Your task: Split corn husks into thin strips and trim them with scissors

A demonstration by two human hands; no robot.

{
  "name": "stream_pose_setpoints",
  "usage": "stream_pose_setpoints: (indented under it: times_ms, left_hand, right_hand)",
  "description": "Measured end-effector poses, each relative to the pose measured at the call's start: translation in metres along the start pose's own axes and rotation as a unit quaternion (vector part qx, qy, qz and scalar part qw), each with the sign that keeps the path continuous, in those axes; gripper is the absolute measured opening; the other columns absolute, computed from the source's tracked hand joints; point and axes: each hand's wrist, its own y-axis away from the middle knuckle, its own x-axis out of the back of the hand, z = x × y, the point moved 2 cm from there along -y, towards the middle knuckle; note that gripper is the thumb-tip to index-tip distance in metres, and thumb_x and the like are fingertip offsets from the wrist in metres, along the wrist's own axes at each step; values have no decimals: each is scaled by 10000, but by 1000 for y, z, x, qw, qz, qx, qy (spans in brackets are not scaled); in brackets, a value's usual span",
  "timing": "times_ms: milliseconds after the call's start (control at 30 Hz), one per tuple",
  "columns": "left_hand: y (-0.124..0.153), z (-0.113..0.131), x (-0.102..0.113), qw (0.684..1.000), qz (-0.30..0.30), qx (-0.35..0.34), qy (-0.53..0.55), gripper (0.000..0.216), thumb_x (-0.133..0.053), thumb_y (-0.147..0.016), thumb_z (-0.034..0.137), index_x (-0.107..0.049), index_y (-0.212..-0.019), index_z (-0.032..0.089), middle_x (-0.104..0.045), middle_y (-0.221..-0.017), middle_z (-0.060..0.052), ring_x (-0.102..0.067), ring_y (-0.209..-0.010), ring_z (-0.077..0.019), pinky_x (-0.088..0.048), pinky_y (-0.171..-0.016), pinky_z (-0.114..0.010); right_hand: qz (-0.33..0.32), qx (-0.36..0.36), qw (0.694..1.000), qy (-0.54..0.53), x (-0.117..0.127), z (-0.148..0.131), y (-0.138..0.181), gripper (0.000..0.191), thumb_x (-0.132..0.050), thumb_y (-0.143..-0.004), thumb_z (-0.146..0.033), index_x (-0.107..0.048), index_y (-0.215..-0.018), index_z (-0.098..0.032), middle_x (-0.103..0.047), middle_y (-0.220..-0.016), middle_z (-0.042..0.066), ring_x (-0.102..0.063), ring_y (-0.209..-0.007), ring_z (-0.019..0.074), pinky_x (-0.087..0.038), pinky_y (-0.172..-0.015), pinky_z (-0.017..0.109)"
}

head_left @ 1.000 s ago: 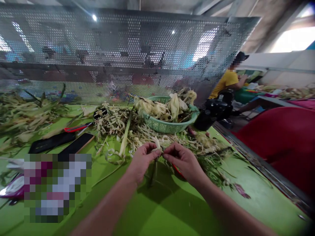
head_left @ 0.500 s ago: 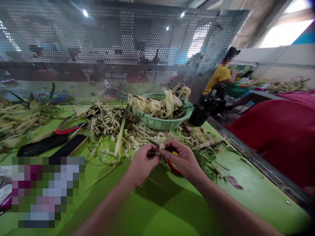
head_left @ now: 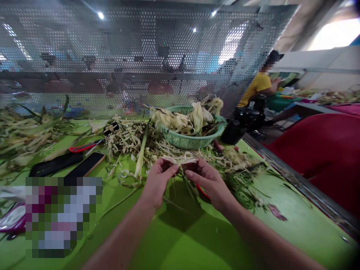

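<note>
While our left hand [head_left: 158, 180] and right hand [head_left: 208, 180] pinch one pale husk strip [head_left: 180, 162] together, green stems [head_left: 188, 185] dangle, apparently attached. Behind: basket [head_left: 185, 141], green table [head_left: 180, 240].

bright ceiling lamps | window glare top right | blurred, warped edges | soft shadows

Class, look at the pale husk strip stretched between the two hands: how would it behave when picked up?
Probably floppy: the husk strip looks thin, held taut only by the left hand and right hand pinching its ends. Likely very light and easily torn, like the curled scraps heaped behind it.
</note>
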Motion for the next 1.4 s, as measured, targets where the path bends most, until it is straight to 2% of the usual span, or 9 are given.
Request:
stream_pose_setpoints:
  times_ms: [200,333,533,667,900,1000,1100,1200,1400]
  left_hand:
    - [-1,-5,0,999,-5,-22,25,221,-752,-678,242,-603,-821,163,-624,-775,10,-553,-745,-101,-423,-742,-235]
    - [-1,-5,1,999,-7,-24,-28,193,-722,-715,279,-615,-814,152,-596,-739,11,-517,-707,-101,-403,-717,-240]
    - [0,0,2,997,-17,-8,-80,222,-682,-746,364,-635,-801,154,-574,-723,5,-483,-678,-108,-372,-693,-253]
    - [-5,-2,9,997,-19,6,-75,250,-713,-703,388,-630,-729,154,-555,-668,7,-459,-640,-108,-346,-663,-252]
    - [-11,8,16,991,-80,20,-108,271,-745,-653,396,-655,-701,145,-562,-661,1,-414,-604,-98,-316,-617,-245]
    - [-10,14,18,988,-92,24,-124,268,-747,-659,396,-654,-697,148,-552,-660,1,-422,-614,-100,-331,-622,-245]
    - [-9,16,18,990,-80,24,-111,293,-745,-664,419,-662,-750,151,-573,-711,-11,-450,-640,-105,-356,-643,-247]
    - [-7,12,17,992,-83,27,-91,325,-733,-677,447,-658,-782,148,-573,-722,-14,-459,-633,-102,-364,-642,-244]
    - [-4,8,11,992,-97,45,-70,299,-735,-688,400,-659,-831,148,-614,-788,-40,-484,-646,-106,-393,-647,-252]
  right_hand:
    - [-1,-8,1000,-2,-3,10,-1,270,-713,-752,-338,-573,-929,-191,-611,-850,25,-563,-755,139,-459,-676,255]
    - [18,21,997,74,-1,9,0,197,-679,-773,-333,-585,-872,-191,-587,-758,4,-530,-671,130,-436,-610,248]
    - [28,82,980,182,-4,1,3,94,-625,-806,-280,-620,-852,-198,-614,-766,19,-551,-698,152,-454,-657,276]
    - [17,123,958,257,-3,-4,4,62,-627,-809,-270,-644,-826,-213,-647,-774,24,-579,-712,170,-457,-667,294]
    - [-26,216,900,379,-3,-17,7,100,-579,-856,-252,-673,-824,-238,-667,-751,37,-588,-716,188,-443,-673,312]
    - [-12,204,912,356,-4,-17,8,73,-592,-850,-257,-657,-830,-233,-666,-771,37,-593,-725,188,-450,-676,308]
    - [5,141,945,295,-4,-12,8,83,-615,-835,-294,-642,-870,-223,-654,-791,36,-593,-719,185,-457,-647,292]
    - [12,91,963,252,-4,-7,7,125,-616,-831,-329,-633,-867,-210,-629,-754,25,-564,-675,167,-449,-614,275]
    - [42,108,964,239,-7,-6,8,150,-650,-795,-328,-609,-874,-207,-614,-751,23,-553,-665,160,-455,-622,274]
